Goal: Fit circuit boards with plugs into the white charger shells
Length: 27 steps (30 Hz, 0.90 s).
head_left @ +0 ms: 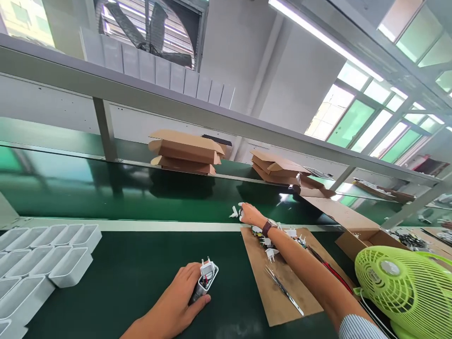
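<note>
My left hand, low in the middle, is closed around a white plastic charger housing. Out of its open top stick a white two-pin plug piece and some wires. My right hand is stretched over the far green surface, its fingers curled at a small white plastic part. Whether the fingertips hold a piece is too small to make out. Under my right forearm, several white plug pieces with small circuit boards lie on a brown cardboard sheet. Metal tweezers rest on the same sheet.
Rows of white plastic cases stand at the left. A green fan and an open cardboard box are at the right. Folded cardboard boxes sit at the back, below a metal shelf beam.
</note>
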Each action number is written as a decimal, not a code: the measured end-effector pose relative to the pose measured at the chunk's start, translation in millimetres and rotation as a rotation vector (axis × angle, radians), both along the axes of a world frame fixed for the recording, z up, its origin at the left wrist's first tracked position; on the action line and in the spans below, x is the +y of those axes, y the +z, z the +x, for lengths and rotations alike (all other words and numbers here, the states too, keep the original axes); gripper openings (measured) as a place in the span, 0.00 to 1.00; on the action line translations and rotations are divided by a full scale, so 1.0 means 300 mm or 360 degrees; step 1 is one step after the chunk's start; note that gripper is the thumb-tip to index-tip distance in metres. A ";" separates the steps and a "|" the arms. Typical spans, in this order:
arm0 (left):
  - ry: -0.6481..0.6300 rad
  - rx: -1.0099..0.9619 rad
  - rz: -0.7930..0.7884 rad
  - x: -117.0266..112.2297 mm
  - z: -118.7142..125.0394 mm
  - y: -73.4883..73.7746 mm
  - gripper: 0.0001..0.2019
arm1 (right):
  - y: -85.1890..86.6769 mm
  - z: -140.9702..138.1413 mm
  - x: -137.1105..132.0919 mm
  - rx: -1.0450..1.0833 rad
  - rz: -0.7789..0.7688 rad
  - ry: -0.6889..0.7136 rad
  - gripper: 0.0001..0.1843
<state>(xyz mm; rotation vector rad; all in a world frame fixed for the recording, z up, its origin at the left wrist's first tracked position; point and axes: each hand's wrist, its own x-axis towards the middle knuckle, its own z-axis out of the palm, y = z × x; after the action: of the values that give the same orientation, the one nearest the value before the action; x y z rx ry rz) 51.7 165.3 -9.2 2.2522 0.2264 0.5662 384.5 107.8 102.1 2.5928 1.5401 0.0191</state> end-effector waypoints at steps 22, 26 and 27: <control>0.0416 -0.0169 -0.0248 0.009 0.000 -0.005 0.33 | -0.205 -0.518 -0.256 0.0829 0.1008 0.1085 0.26; 0.0436 -0.0135 -0.0259 0.013 -0.010 0.003 0.34 | -0.281 -0.537 -0.222 0.0835 0.1213 0.1123 0.26; 0.0426 -0.0135 -0.0279 0.012 -0.012 0.007 0.34 | -0.294 -0.540 -0.222 0.0830 0.1240 0.1112 0.26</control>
<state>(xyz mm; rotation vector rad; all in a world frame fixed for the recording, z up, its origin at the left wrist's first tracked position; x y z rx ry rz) 48.2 169.0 -7.1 2.0370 0.5194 0.7506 222.5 41.3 13.9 2.4511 3.0903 0.0091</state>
